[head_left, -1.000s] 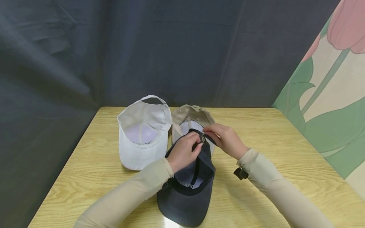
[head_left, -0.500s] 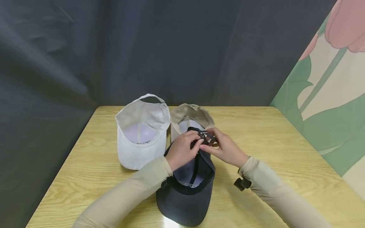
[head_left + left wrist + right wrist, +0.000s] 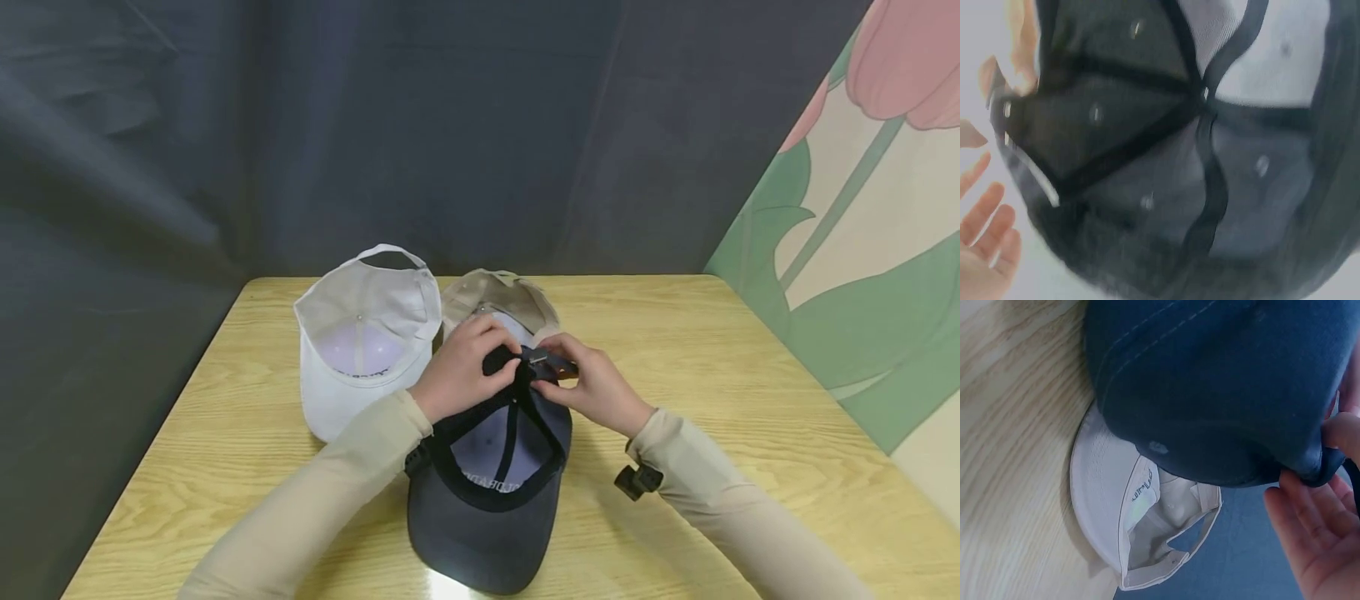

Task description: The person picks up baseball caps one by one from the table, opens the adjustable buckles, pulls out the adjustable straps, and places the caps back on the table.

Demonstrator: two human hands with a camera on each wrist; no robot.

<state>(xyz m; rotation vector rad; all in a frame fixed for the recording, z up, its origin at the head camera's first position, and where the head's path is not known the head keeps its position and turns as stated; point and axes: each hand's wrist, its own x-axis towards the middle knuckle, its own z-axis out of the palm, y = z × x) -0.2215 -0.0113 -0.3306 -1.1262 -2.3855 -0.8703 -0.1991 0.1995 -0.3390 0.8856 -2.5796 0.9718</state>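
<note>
A dark navy baseball cap (image 3: 480, 537) lies upturned at the front of the table, brim toward me, pale lettering inside. At its back edge my left hand (image 3: 467, 373) pinches the dark band beside the strap opening. Just to the right, my right hand (image 3: 596, 390) pinches the dark adjuster strap (image 3: 551, 362) near a small metal-looking buckle. The left wrist view shows the cap's inner crown (image 3: 1147, 156) with dark seam tape. In the right wrist view, fingers (image 3: 1310, 519) meet the cap's rear edge; part of the strap is hidden by the hand.
A white cap (image 3: 367, 333) sits upturned at the left. Behind the navy cap stands a beige cap (image 3: 498, 292), partly covered by it and my hands. All rest on a wooden table (image 3: 712, 350) against a dark curtain (image 3: 480, 133); a tulip-patterned wall (image 3: 885, 275) is at right.
My left hand has shifted left and up along the band, turning the cap's back opening wider. My right hand first drew out the strap's end, then regripped it close to the buckle.
</note>
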